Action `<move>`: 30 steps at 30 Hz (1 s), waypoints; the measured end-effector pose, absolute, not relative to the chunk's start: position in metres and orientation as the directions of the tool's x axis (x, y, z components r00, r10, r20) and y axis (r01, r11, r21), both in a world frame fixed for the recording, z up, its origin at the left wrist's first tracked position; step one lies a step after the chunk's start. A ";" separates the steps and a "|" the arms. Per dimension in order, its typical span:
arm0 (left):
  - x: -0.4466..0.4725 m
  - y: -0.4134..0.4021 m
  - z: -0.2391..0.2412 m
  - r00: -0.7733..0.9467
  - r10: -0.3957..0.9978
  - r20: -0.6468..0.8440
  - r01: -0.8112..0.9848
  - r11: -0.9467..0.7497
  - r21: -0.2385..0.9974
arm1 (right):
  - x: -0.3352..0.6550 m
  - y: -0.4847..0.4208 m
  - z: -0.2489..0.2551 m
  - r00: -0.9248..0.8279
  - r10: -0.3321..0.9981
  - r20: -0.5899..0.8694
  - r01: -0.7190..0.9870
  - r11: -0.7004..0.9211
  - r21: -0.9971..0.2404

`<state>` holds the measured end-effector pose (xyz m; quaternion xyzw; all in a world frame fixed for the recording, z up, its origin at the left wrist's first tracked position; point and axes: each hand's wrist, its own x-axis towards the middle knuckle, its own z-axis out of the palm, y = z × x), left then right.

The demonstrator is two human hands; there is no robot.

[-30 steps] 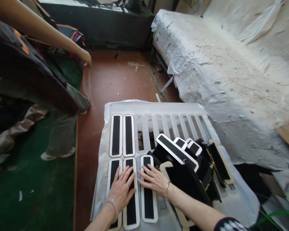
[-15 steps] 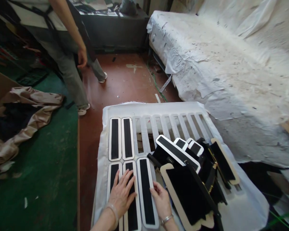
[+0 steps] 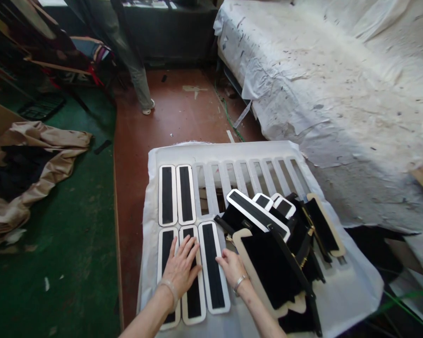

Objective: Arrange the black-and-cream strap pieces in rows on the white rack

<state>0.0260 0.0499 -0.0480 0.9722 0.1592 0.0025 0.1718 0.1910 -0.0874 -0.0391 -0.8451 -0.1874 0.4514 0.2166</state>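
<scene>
My left hand [image 3: 181, 263] lies flat with its fingers spread over two long black panels with pale rounded borders, the left panel [image 3: 166, 244] and the middle panel [image 3: 193, 303]. Beside them a third bordered black panel [image 3: 212, 279] lies slightly slanted. My right hand [image 3: 231, 266] is at its right edge, fingers bent and closed, fingertips over the border. Whether anything is pinched there is hidden. Two similar panels, a far left panel [image 3: 167, 195] and its neighbour [image 3: 185, 195], lie in the row behind. All rest on a white slotted board [image 3: 220, 146].
Right of my right hand is a jumbled pile of black pieces [image 3: 268, 267] with pale borders and gold-coloured metal parts. A cloth-covered table [image 3: 303, 89] stands at the right. A person's leg [image 3: 139, 77] is at the back; crumpled tan cloth [image 3: 56, 159] lies at left.
The view has tilted down a little. My right hand has shifted up along the third panel's edge, its fingers curling more. The left hand stays on its panels. The other person has moved away.
</scene>
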 end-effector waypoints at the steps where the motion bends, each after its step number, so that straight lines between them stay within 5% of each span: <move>1: 0.029 0.050 -0.048 0.950 0.307 -0.065 0.310 -0.888 0.340 | 0.193 -0.087 -0.038 0.520 0.511 -0.685 0.163 -0.846 -0.508; 7: 0.041 0.054 -0.052 0.962 0.248 -0.115 0.273 -0.894 0.354 | 0.205 -0.082 -0.032 0.417 0.492 -0.765 0.249 -0.871 -0.424; 20: 0.040 0.043 -0.055 0.968 0.132 -0.212 0.215 -0.872 0.439 | 0.207 -0.093 -0.051 0.189 0.374 -0.908 -0.025 -0.923 -0.385; 25: 0.038 0.046 -0.053 0.960 0.130 -0.249 0.236 -0.854 0.464 | 0.204 -0.091 -0.045 0.270 0.447 -0.853 0.028 -0.889 -0.457; 30: 0.031 0.051 -0.063 0.985 0.082 -0.151 0.140 -0.892 0.429 | 0.202 -0.096 -0.050 0.456 0.612 -0.646 0.202 -0.778 -0.595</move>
